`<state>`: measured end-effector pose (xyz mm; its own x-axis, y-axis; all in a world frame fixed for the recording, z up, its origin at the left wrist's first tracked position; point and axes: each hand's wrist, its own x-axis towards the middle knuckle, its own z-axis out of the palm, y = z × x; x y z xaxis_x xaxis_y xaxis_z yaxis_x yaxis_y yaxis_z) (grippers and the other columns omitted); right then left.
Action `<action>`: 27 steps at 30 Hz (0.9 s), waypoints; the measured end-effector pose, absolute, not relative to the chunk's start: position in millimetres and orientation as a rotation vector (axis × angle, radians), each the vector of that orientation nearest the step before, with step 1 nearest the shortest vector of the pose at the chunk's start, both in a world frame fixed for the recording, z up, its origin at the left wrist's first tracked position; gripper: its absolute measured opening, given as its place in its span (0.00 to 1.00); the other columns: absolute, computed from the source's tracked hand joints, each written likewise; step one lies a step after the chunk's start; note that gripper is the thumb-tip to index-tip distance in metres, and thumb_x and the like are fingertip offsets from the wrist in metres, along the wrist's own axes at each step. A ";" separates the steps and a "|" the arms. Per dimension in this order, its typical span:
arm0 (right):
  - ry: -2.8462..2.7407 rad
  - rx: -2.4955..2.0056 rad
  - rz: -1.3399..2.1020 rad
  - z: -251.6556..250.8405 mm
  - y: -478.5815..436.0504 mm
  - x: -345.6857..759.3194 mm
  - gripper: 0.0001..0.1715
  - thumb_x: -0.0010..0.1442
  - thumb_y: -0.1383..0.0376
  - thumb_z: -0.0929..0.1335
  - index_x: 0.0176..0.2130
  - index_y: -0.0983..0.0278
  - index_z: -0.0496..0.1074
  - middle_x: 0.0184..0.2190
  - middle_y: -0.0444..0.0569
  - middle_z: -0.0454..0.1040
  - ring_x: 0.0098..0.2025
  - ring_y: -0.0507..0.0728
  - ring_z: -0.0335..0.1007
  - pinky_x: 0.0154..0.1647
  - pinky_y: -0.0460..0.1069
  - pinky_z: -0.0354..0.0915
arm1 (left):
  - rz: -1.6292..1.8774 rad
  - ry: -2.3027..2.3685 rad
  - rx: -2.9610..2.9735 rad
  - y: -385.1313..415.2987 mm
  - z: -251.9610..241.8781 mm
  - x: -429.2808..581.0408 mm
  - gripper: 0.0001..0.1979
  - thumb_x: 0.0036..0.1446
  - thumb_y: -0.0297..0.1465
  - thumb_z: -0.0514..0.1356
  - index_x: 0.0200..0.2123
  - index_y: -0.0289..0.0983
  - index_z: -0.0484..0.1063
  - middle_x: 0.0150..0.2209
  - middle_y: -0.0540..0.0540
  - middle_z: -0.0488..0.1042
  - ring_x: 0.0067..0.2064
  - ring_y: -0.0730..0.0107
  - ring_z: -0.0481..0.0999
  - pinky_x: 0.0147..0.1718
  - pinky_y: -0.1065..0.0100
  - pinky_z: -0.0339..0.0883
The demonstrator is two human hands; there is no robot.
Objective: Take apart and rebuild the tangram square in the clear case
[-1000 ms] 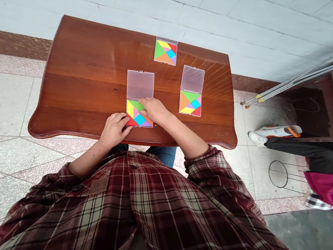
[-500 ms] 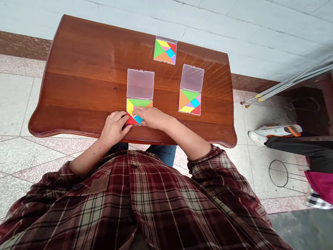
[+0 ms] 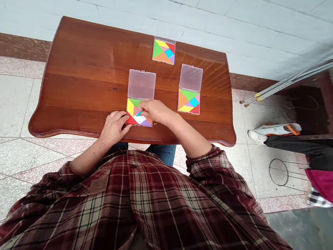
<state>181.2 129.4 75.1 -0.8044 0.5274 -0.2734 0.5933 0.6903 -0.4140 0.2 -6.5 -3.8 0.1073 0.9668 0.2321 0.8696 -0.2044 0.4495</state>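
An open tangram case (image 3: 131, 108) with coloured pieces lies near the front edge of a brown wooden table (image 3: 80, 69), its clear lid (image 3: 141, 84) folded back behind it. My right hand (image 3: 156, 111) hovers over the case, fingers pinched on a small blue piece (image 3: 139, 113) lifted from the tray. A white gap (image 3: 140, 119) shows where that piece lay. My left hand (image 3: 114, 126) has curled fingers pressed against the case's front left corner.
A second open tangram case (image 3: 189, 101) with its lid (image 3: 191, 77) lies to the right. A third, shut case (image 3: 163, 51) sits at the table's far edge. Another person's leg and shoe (image 3: 274, 131) rest on the floor at right, beside metal rods (image 3: 291, 80).
My right hand moved down over the tray, pinched the blue piece and lifted it, baring a white gap. My left hand stayed at the case's corner.
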 end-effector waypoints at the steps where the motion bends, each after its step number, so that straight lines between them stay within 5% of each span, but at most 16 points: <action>1: 2.786 1.067 -0.805 74.6 130.8 191.0 0.07 0.61 0.69 0.65 0.39 0.65 0.73 0.39 0.49 0.74 0.38 0.54 0.66 0.40 0.48 0.57 | 0.715 1.841 2.173 -6.5 -3.1 0.4 0.16 0.63 0.38 0.56 0.48 0.37 0.75 0.52 0.37 0.74 0.53 0.50 0.70 0.53 0.49 0.65; 6: 2.550 1.855 -1.074 56.1 131.9 253.7 0.10 0.62 0.65 0.64 0.43 0.66 0.69 0.33 0.47 0.74 0.33 0.54 0.67 0.38 0.49 0.62 | 0.707 1.845 2.203 -7.1 -0.7 1.0 0.16 0.64 0.38 0.55 0.47 0.35 0.75 0.52 0.36 0.74 0.53 0.50 0.69 0.53 0.50 0.65; 9: 2.375 1.963 -1.005 42.1 126.3 279.3 0.10 0.61 0.66 0.65 0.44 0.67 0.70 0.31 0.48 0.74 0.32 0.56 0.69 0.38 0.50 0.64 | 0.704 1.856 2.199 -7.2 0.7 1.9 0.16 0.64 0.38 0.55 0.47 0.36 0.75 0.52 0.36 0.74 0.53 0.50 0.70 0.54 0.50 0.65; 14: 2.461 1.988 -0.639 41.7 115.5 271.7 0.15 0.62 0.67 0.65 0.48 0.68 0.71 0.44 0.58 0.76 0.43 0.62 0.73 0.46 0.55 0.66 | 0.710 1.865 2.202 -7.6 1.1 2.8 0.15 0.64 0.37 0.54 0.47 0.37 0.75 0.51 0.37 0.75 0.53 0.50 0.70 0.52 0.50 0.65; 22: 2.889 1.123 -0.588 53.4 106.0 179.6 0.17 0.65 0.70 0.64 0.54 0.67 0.69 0.55 0.57 0.70 0.55 0.60 0.67 0.54 0.53 0.62 | 0.708 1.872 2.224 -7.9 -3.1 1.1 0.16 0.64 0.38 0.54 0.47 0.36 0.75 0.51 0.37 0.75 0.53 0.51 0.70 0.53 0.51 0.65; 27: 2.879 0.752 -0.334 52.1 120.3 155.0 0.19 0.65 0.69 0.66 0.56 0.66 0.68 0.56 0.57 0.71 0.54 0.62 0.65 0.54 0.56 0.59 | 0.708 1.848 2.195 -8.2 -3.0 1.3 0.16 0.64 0.38 0.54 0.47 0.35 0.75 0.51 0.36 0.75 0.53 0.51 0.69 0.53 0.51 0.65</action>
<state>155.0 120.3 52.1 -0.8637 0.4641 -0.1966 0.4968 0.8497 -0.1767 1.3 -8.2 -3.0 0.1106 0.9652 0.2370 0.8764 -0.2071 0.4347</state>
